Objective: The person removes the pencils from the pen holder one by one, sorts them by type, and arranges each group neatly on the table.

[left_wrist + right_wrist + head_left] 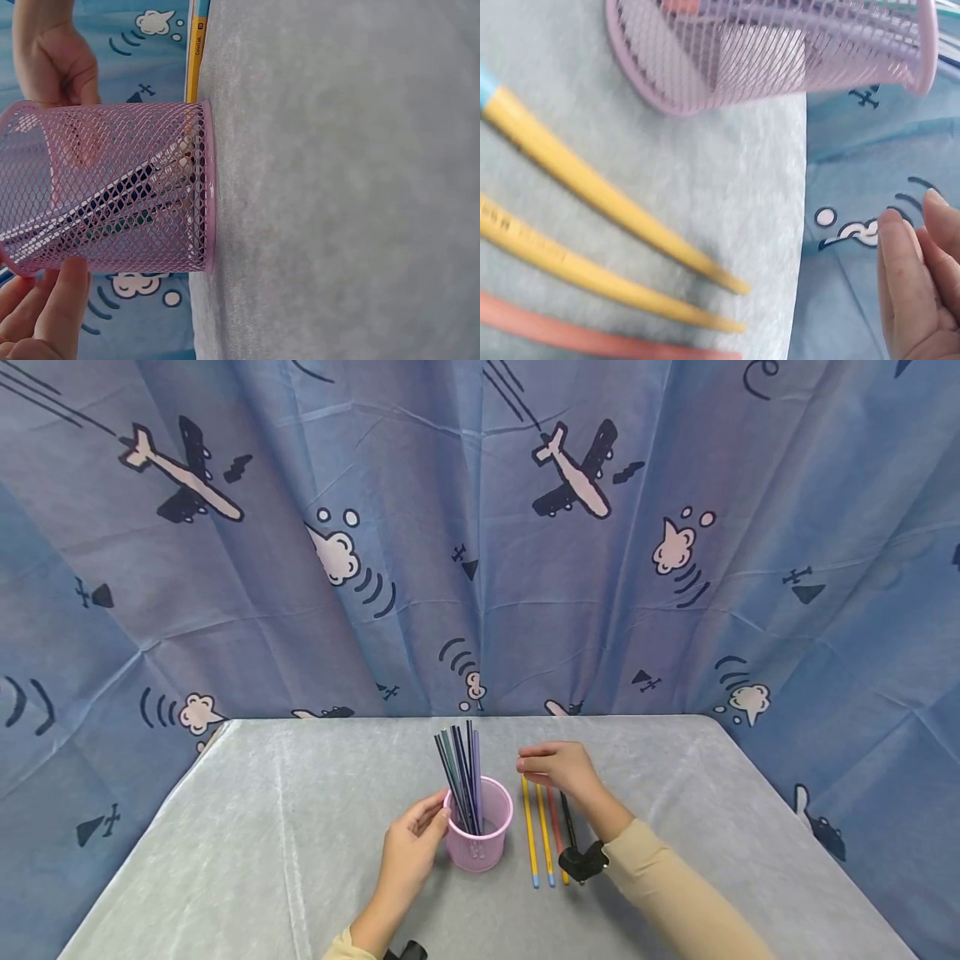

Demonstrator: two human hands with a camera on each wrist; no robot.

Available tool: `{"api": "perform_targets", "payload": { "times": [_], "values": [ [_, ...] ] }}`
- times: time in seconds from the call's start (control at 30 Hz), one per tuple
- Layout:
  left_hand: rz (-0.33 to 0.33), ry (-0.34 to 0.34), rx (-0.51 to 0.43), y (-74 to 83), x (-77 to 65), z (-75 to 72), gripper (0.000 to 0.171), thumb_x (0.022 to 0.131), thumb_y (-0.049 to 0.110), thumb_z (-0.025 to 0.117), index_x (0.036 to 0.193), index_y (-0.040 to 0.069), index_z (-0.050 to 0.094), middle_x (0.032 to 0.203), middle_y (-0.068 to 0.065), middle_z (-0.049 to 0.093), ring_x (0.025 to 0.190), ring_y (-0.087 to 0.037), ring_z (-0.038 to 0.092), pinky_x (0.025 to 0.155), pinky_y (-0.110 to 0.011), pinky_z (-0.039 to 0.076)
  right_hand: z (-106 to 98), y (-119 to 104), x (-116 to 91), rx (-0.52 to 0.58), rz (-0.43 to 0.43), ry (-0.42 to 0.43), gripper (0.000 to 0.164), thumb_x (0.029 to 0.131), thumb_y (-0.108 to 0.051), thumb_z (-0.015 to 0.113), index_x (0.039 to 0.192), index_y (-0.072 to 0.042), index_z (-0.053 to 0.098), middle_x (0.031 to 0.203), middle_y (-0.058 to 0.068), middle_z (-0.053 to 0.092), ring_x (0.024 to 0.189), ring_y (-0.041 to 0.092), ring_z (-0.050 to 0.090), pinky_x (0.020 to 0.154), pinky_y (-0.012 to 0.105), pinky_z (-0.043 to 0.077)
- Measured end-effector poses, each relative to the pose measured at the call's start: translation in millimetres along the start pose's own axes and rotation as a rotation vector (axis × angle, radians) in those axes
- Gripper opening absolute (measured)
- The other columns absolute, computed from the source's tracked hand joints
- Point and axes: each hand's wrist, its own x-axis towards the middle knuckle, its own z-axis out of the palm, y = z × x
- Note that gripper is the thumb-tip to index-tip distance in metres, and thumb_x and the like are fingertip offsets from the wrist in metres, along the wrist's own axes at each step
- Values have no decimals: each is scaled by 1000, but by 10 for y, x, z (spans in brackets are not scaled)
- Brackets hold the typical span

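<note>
A pink mesh pencil cup stands upright on the table, with several dark, green and purple pencils leaning to the left inside it. My left hand holds the cup at its left side, thumb and fingers near the rim. To the right of the cup lie two yellow pencils with blue ends, a red pencil and a black pencil, side by side. My right hand is over their far ends, fingers extended and nothing held; in the right wrist view, its fingers are apart from the pencils.
A grey cloth covers the table. Behind it hangs a blue curtain printed with planes and clouds, reaching down around both sides. A dark wrist device on my right arm covers part of the near ends of the red and black pencils.
</note>
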Motion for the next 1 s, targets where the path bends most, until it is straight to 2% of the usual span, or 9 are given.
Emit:
{"api": "perform_targets", "payload": {
  "times": [0.37,0.47,0.7,1.0],
  "values": [
    [1,-1,-2,3,2,-10,34,97,8,62,127,-8,62,127,-26,65,119,-36,64,90,-20,59,183,-78,-54,68,-87,-80,34,87,0,71,117,16,64,106,20,74,87,13,72,89,37,62],
    [1,-3,-2,6,4,-8,34,97,8,62,127,-8,62,127,-26,65,119,-36,64,90,-20,59,219,-89,-47,48,-93,-93,34,88,-2,71,117,14,65,109,22,73,89,15,72,90,38,62],
    [4,-3,-6,10,1,-8,34,97,8,62,127,-8,62,126,-27,65,118,-36,64,89,-19,59,332,-127,-55,60,-73,-71,33,85,-4,75,115,10,68,116,21,72,95,16,72,91,35,61],
    [3,-6,-9,-2,1,-9,35,97,9,62,128,-8,61,127,-27,65,119,-36,64,91,-21,59,408,-159,-47,103,-116,-97,36,86,-3,74,118,12,66,112,20,73,93,14,72,90,35,61]
  ]
}}
